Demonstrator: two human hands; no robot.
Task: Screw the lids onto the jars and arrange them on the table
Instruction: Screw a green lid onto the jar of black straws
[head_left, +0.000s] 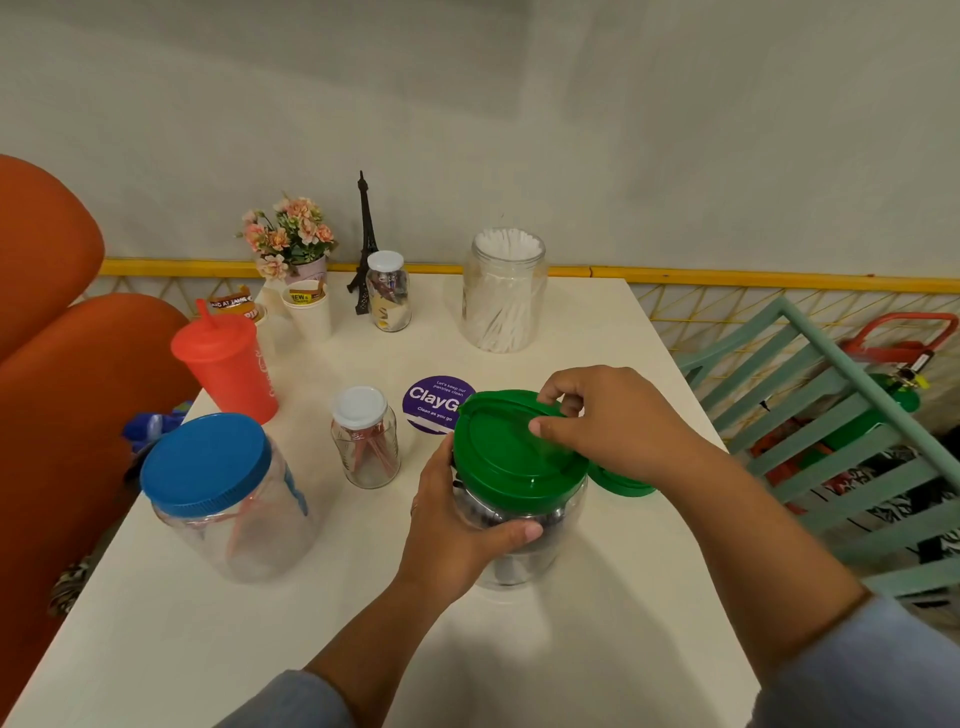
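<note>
A clear plastic jar (519, 540) stands at the table's centre front, with a green lid (498, 452) resting on its mouth. My left hand (457, 525) wraps around the jar's body. My right hand (618, 421) grips the lid's far right edge with fingers and thumb. A second green lid (623, 486) lies on the table behind my right wrist. A big jar with a blue lid (208, 467) stands at the left. Two small glass jars with white lids (363, 436) (388, 291) stand behind. An open jar of white sticks (504, 291) stands at the back.
A red tumbler with a straw (228, 364), paper cups (309, 306), a flower pot (291, 244) and a small tower model (366, 244) stand at the back left. A purple round sticker (431, 402) lies on the white table (208, 649). An orange seat is left, a green chair right.
</note>
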